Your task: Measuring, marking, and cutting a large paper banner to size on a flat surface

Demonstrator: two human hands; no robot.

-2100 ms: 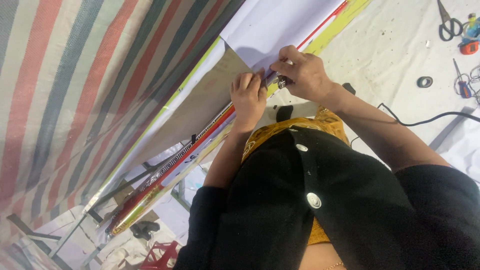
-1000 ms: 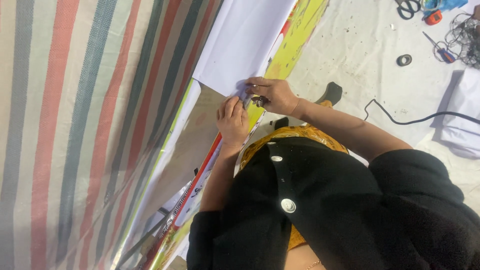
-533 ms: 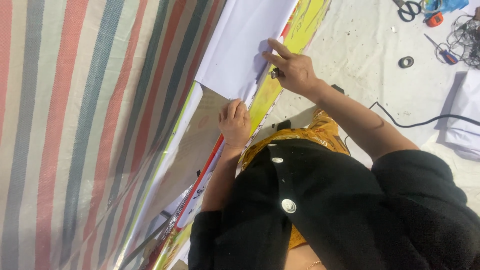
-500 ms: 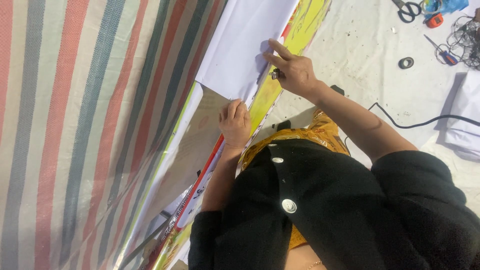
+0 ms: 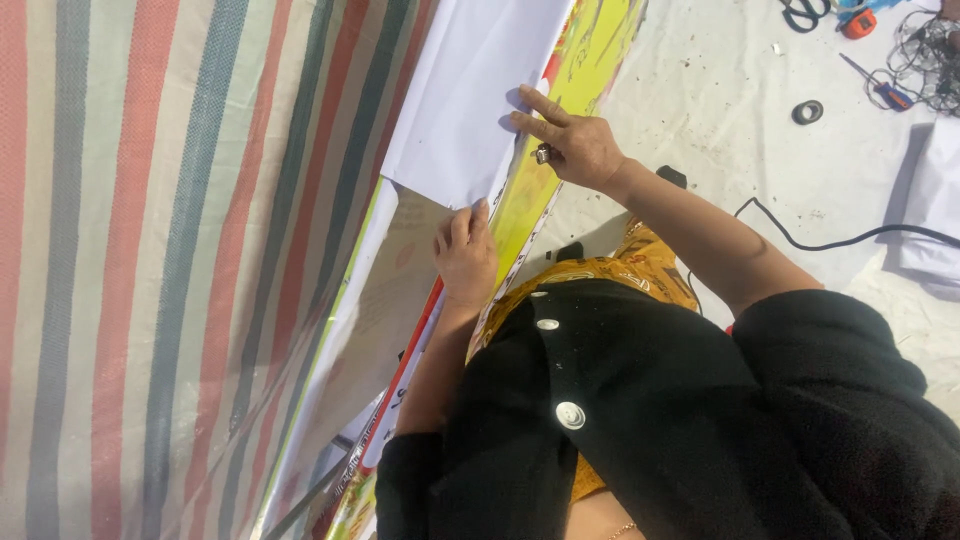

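Observation:
A large white sheet [image 5: 470, 90] lies over a long yellow printed banner [image 5: 570, 90] with a red edge. My left hand [image 5: 466, 256] rests flat on the sheet's near corner, fingers slightly spread, holding nothing. My right hand [image 5: 574, 146] is further along the sheet's edge. Two of its fingers stretch onto the white sheet, and a small metal object [image 5: 541, 154] is pinched under the thumb. My black sleeves and a yellow patterned garment [image 5: 640, 262] fill the lower part of the view.
A striped woven tarpaulin [image 5: 170, 250] covers the left side. On the pale ground to the right lie a black cable [image 5: 800, 242], a tape roll [image 5: 807, 112], scissors [image 5: 800, 12], a small tool [image 5: 880, 88] and folded white sheets [image 5: 930, 200].
My right hand has slid away from my left hand, along the sheet's edge, and stretched two fingers out. My left hand has stayed at the corner. The view has shifted slightly.

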